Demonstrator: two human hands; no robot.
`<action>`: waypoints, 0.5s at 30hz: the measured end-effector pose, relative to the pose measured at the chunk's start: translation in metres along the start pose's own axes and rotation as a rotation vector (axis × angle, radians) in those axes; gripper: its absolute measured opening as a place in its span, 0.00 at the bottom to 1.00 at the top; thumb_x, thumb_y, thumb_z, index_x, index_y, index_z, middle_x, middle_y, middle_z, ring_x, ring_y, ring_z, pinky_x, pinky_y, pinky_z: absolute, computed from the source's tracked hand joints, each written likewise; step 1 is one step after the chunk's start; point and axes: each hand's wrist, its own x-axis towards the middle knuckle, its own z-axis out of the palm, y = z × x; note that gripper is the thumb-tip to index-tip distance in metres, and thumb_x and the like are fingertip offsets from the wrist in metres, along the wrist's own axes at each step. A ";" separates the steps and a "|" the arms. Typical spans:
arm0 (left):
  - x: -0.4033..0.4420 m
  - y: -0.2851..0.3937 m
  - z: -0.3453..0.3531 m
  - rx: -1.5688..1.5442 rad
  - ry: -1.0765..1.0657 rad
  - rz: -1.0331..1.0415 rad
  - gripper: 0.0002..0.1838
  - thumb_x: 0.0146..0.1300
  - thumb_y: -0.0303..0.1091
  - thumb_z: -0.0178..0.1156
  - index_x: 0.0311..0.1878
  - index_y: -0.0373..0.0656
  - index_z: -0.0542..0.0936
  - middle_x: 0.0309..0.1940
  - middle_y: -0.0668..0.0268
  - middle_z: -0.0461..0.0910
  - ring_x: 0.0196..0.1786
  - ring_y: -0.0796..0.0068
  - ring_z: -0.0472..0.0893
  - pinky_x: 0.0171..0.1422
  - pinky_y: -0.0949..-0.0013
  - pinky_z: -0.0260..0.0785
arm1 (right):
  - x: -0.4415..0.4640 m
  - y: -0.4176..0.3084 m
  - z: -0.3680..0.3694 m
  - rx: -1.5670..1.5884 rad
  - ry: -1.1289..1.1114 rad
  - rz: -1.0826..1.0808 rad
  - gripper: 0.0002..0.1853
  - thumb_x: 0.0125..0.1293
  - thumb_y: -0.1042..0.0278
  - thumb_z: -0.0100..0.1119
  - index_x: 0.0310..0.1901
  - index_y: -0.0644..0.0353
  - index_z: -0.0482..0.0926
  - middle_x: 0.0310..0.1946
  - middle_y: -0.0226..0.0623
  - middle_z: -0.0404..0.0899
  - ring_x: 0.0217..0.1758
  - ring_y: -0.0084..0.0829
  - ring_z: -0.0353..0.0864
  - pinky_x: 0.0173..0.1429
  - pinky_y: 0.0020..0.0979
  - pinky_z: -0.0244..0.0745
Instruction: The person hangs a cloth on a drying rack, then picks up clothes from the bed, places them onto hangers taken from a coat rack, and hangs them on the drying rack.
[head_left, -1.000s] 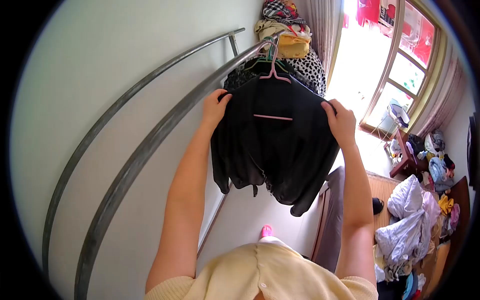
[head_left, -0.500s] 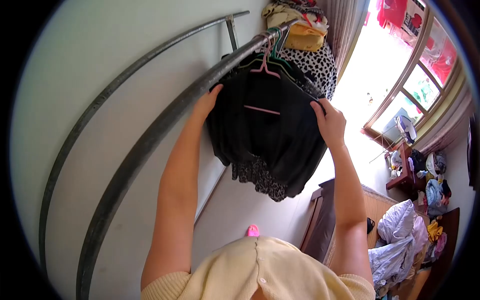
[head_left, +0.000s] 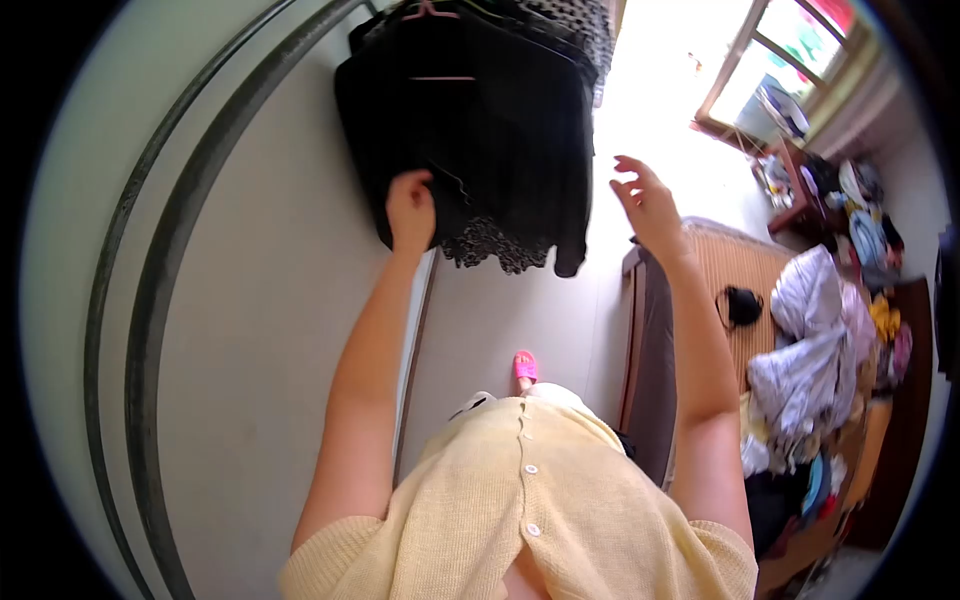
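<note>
A black jacket (head_left: 520, 130) hangs on a pink hanger (head_left: 432, 10) at the top of the view, its front parted. Below its hem shows a black-and-grey patterned garment (head_left: 500, 245). My left hand (head_left: 411, 212) is at the jacket's lower left front, fingers curled in and seemingly closed on the cloth; the fingertips are partly hidden. To the right of the jacket, my right hand (head_left: 648, 205) is raised in the air, apart from the cloth. Its fingers are bent but spread, with nothing in them.
Curved metal rails (head_left: 160, 240) run along the wall on the left. At right stands a bed with a woven mat (head_left: 725, 260), a black item (head_left: 742, 306) and crumpled bedding (head_left: 805, 370). A window (head_left: 780, 60) and a cluttered small table (head_left: 800, 205) are beyond.
My right hand has let go of the jacket's shoulder and moved off it. My left hand has moved from the other shoulder down to the front. The view has tilted downward.
</note>
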 end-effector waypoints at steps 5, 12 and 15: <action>-0.141 0.042 0.027 -0.197 -0.419 -0.119 0.09 0.60 0.19 0.54 0.40 0.39 0.82 0.36 0.62 0.80 0.35 0.71 0.80 0.39 0.71 0.72 | -0.147 -0.013 0.007 0.033 -0.149 0.172 0.14 0.66 0.69 0.59 0.52 0.59 0.76 0.39 0.43 0.83 0.33 0.36 0.84 0.41 0.34 0.78; -0.306 0.126 0.015 -0.306 -0.858 -0.235 0.06 0.62 0.27 0.58 0.40 0.38 0.83 0.36 0.55 0.83 0.35 0.61 0.83 0.41 0.65 0.75 | -0.341 -0.050 0.026 0.193 -0.171 0.419 0.13 0.65 0.70 0.59 0.51 0.60 0.78 0.40 0.43 0.83 0.34 0.36 0.85 0.41 0.33 0.79; -0.354 0.171 0.015 -0.392 -1.009 -0.194 0.06 0.63 0.28 0.58 0.40 0.38 0.83 0.36 0.55 0.83 0.35 0.60 0.83 0.42 0.66 0.75 | -0.400 -0.076 0.003 0.233 -0.103 0.484 0.14 0.65 0.70 0.59 0.51 0.61 0.78 0.41 0.44 0.83 0.37 0.36 0.85 0.44 0.34 0.79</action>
